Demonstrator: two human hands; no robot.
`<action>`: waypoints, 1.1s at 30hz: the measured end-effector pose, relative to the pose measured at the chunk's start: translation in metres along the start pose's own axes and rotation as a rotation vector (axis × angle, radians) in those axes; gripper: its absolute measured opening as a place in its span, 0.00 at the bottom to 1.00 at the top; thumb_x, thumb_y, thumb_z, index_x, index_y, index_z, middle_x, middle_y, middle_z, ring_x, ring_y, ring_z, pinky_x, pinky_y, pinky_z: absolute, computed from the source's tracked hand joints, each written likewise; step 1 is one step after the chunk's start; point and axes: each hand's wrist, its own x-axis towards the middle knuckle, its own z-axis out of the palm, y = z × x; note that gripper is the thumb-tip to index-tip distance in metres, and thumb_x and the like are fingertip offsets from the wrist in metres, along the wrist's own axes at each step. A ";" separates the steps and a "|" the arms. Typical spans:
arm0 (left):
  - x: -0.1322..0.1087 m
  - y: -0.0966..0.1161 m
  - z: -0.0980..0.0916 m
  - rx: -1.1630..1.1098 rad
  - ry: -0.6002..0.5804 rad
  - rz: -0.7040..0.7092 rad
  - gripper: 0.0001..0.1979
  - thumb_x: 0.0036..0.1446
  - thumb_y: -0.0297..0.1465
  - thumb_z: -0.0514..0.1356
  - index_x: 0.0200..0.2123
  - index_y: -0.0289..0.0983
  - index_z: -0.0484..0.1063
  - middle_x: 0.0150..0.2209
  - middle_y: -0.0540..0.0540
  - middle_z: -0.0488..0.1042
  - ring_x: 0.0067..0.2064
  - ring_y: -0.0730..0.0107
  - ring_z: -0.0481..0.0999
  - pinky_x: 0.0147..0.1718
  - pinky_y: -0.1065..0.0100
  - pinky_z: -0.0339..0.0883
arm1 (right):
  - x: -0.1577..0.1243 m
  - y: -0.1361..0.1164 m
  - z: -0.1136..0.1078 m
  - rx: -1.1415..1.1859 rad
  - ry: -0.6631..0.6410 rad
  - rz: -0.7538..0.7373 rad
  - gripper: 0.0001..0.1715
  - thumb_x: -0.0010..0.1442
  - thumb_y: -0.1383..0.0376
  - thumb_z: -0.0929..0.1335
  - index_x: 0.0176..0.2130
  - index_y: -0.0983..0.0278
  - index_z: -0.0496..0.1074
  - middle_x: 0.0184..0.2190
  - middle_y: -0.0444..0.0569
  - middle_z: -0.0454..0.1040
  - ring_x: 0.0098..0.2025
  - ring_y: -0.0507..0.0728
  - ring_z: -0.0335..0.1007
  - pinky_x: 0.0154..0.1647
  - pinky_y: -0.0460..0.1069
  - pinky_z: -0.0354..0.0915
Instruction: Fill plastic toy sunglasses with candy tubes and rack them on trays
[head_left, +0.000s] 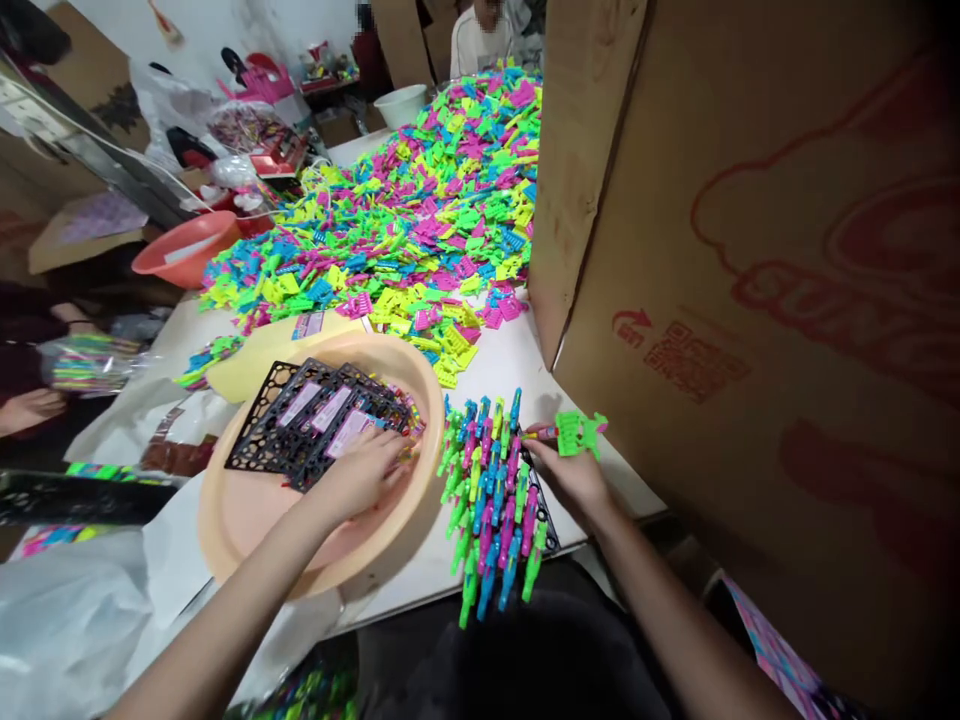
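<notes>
My left hand point(367, 470) reaches into a peach plastic basin point(225, 545), its fingers extended and a little apart over small colourful wrapped sticks point(412, 420). Its fingertips are partly hidden among them. Beside it in the basin lean black openwork plastic racks point(255, 425) with pink labels. My right hand point(574, 470) is closed on a bright green plastic toy piece point(576, 434), with a small printed tube sticking out to the left. Just left of that hand, a black rack point(553, 535) bears rows of green, blue, pink and yellow toy pieces point(495, 490).
A large heap of colourful plastic pieces point(420, 220) covers the table behind the basin. A tall cardboard box point(675, 300) walls off the right side. A red basin point(187, 250) stands at the left. Another person's hand point(34, 410) is near a bagged bundle point(94, 362).
</notes>
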 end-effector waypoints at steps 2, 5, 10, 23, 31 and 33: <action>0.008 -0.004 0.009 0.064 -0.050 -0.003 0.17 0.57 0.32 0.49 0.47 0.36 0.68 0.44 0.40 0.71 0.45 0.57 0.65 0.44 0.61 0.58 | 0.000 0.003 0.002 -0.144 -0.016 -0.059 0.12 0.52 0.58 0.68 0.31 0.66 0.73 0.31 0.52 0.77 0.36 0.58 0.74 0.44 0.54 0.66; 0.014 0.000 0.017 0.144 -0.087 -0.030 0.16 0.58 0.29 0.47 0.44 0.35 0.69 0.41 0.38 0.70 0.43 0.56 0.65 0.42 0.60 0.58 | 0.001 0.007 0.003 -0.321 -0.039 -0.159 0.09 0.52 0.61 0.67 0.30 0.66 0.72 0.31 0.53 0.77 0.37 0.59 0.73 0.45 0.56 0.65; 0.016 0.004 0.015 0.185 -0.104 -0.039 0.12 0.57 0.28 0.47 0.34 0.35 0.70 0.37 0.38 0.71 0.41 0.54 0.66 0.39 0.59 0.58 | 0.003 0.009 0.006 -0.427 -0.083 -0.255 0.06 0.53 0.65 0.66 0.30 0.65 0.73 0.32 0.54 0.76 0.40 0.62 0.69 0.49 0.59 0.60; -0.066 0.019 0.016 -0.463 0.415 -0.346 0.17 0.58 0.43 0.49 0.43 0.38 0.66 0.34 0.45 0.73 0.34 0.64 0.73 0.32 0.66 0.67 | 0.005 -0.016 0.001 -0.443 -0.230 -0.372 0.13 0.51 0.77 0.61 0.31 0.65 0.70 0.36 0.53 0.70 0.43 0.59 0.65 0.48 0.53 0.62; -0.070 0.011 0.027 -0.500 0.506 -0.281 0.18 0.57 0.42 0.52 0.41 0.38 0.72 0.41 0.43 0.76 0.42 0.60 0.74 0.42 0.62 0.67 | 0.010 -0.007 0.000 -0.442 -0.285 -0.420 0.14 0.49 0.77 0.61 0.28 0.63 0.71 0.33 0.50 0.71 0.42 0.59 0.66 0.46 0.53 0.63; -0.070 0.014 0.025 -0.478 0.505 -0.257 0.17 0.57 0.42 0.52 0.40 0.38 0.73 0.40 0.43 0.76 0.43 0.59 0.74 0.43 0.60 0.67 | 0.010 -0.007 0.001 -0.442 -0.274 -0.427 0.14 0.49 0.77 0.61 0.28 0.63 0.72 0.34 0.50 0.72 0.42 0.58 0.67 0.46 0.52 0.64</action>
